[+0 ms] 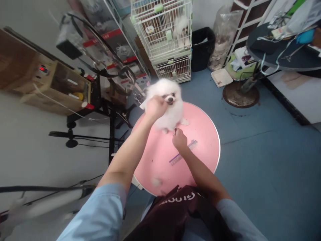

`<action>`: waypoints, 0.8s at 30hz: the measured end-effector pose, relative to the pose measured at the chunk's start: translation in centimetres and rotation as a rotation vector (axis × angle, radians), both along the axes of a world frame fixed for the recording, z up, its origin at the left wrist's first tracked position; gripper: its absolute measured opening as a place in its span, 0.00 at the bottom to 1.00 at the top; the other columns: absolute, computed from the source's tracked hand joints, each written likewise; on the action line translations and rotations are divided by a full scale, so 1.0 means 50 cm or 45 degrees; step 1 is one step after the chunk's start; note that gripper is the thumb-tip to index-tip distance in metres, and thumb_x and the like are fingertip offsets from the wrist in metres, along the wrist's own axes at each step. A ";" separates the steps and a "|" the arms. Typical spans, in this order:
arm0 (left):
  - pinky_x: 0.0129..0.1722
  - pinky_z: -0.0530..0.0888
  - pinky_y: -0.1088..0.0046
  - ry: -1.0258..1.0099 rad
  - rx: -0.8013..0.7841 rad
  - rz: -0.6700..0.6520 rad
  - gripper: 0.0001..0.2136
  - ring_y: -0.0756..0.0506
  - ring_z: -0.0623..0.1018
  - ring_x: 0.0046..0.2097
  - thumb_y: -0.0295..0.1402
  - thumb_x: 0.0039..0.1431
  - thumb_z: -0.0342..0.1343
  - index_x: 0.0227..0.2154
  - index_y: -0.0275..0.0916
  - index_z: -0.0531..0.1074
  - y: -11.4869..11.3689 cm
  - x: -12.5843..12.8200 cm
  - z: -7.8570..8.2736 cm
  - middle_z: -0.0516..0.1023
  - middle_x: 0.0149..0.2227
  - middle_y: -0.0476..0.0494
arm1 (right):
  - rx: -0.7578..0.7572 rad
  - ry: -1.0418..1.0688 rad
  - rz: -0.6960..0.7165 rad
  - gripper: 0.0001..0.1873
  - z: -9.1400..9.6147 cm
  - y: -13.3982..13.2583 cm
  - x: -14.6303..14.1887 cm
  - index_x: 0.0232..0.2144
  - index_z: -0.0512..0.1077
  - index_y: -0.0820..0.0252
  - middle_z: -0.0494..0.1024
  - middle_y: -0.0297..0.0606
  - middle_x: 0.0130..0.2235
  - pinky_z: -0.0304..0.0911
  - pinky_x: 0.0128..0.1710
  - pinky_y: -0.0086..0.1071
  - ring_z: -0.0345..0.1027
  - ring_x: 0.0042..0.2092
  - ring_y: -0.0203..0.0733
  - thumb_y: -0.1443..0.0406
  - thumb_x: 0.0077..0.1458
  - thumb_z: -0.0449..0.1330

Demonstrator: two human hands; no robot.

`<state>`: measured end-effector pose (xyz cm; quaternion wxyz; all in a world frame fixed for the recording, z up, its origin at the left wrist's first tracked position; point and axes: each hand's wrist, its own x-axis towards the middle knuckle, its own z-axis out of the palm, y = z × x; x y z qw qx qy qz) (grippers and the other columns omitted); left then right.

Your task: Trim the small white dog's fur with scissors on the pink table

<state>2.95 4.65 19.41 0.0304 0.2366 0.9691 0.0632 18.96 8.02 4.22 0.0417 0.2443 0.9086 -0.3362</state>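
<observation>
A fluffy white dog [173, 115] sits at the far side of a round pink table [205, 134], facing me. Against the side of its muzzle is my left hand [155, 107], fingers closed on the fur of its cheek. In front of the dog's paws, my right hand [180, 139] is closed around a small dark metal tool [175, 131], which looks like scissors; most of it is hidden in the fist. A comb [183, 153] with a purple spine lies on the tabletop beside my right forearm. Nearer to me rests a tuft of white fur [156, 181].
Stacked white cages [163, 33] stand behind, with another white dog [182, 30] in the upper one. Beside them is a black bin [202, 50]. A cluttered dark round table [273, 50] is at right; a wooden box [67, 87] and metal arms stand at left.
</observation>
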 end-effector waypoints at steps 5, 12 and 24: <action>0.39 0.70 0.65 -0.053 -0.065 -0.055 0.15 0.37 0.78 0.40 0.34 0.62 0.48 0.32 0.34 0.79 0.015 0.007 0.020 0.80 0.36 0.32 | 0.153 0.084 -0.057 0.16 0.013 -0.036 -0.004 0.48 0.67 0.65 0.75 0.53 0.45 0.67 0.44 0.40 0.74 0.46 0.53 0.60 0.62 0.58; 0.45 0.71 0.62 -0.079 -0.172 -0.114 0.15 0.32 0.78 0.47 0.35 0.60 0.52 0.40 0.32 0.79 0.039 0.006 0.045 0.80 0.44 0.27 | 0.197 0.046 -0.168 0.11 0.024 -0.069 -0.013 0.45 0.66 0.62 0.75 0.51 0.43 0.67 0.40 0.39 0.74 0.42 0.51 0.62 0.63 0.56; 0.47 0.72 0.60 -0.123 -0.227 -0.104 0.16 0.30 0.77 0.52 0.34 0.59 0.54 0.46 0.31 0.77 0.048 0.005 0.062 0.78 0.51 0.25 | 0.203 0.065 -0.225 0.09 0.036 -0.118 -0.041 0.45 0.66 0.62 0.75 0.50 0.42 0.67 0.39 0.39 0.74 0.41 0.50 0.67 0.62 0.55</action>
